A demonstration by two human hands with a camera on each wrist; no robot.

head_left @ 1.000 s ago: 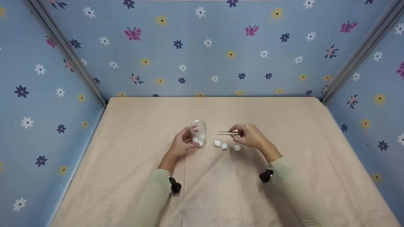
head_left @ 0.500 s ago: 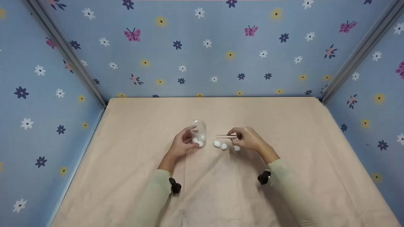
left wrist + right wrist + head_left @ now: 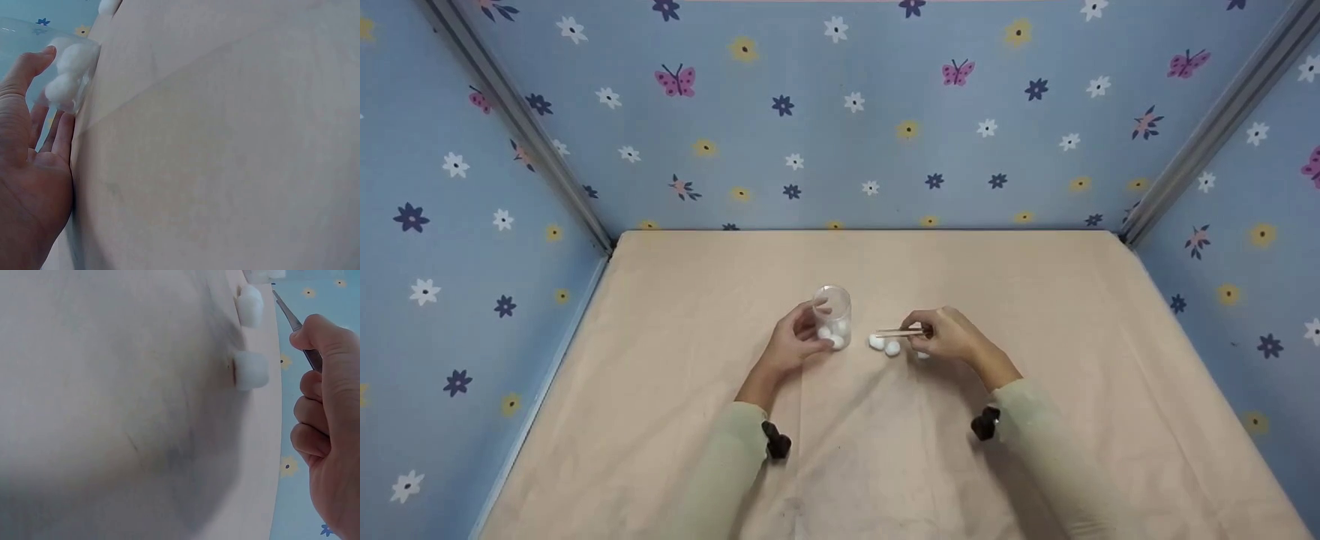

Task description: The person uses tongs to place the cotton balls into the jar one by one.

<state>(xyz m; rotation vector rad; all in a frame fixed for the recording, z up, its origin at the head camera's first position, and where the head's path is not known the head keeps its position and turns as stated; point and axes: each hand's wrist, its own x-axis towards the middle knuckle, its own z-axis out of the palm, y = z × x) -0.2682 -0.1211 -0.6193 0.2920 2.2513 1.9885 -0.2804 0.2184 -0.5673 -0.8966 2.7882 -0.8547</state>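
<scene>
My left hand (image 3: 791, 343) grips a clear plastic jar (image 3: 832, 304) that stands on the table, thumb on the near side and fingers round the back. Several white cotton balls (image 3: 70, 70) lie in its bottom. My right hand (image 3: 949, 334) pinches metal tweezers (image 3: 896, 332) between thumb and fingers, their tips pointing left. In the head view those tips overlap the top of the leftmost loose cotton ball (image 3: 877, 343). A second cotton ball (image 3: 892, 349) sits right beside it. Beneath the right hand a third cotton ball (image 3: 251, 371) is partly hidden in the head view.
A beige cloth (image 3: 840, 450) with creases covers the table. Blue flowered panels (image 3: 840, 112) rise behind and at both sides, with grey metal posts (image 3: 521, 127) at the corners. Small black devices (image 3: 776, 442) are worn at both wrists.
My right hand has come down toward the loose cotton balls with the tweezers, whose tips have drawn closer together. The left hand and the jar have stayed in place.
</scene>
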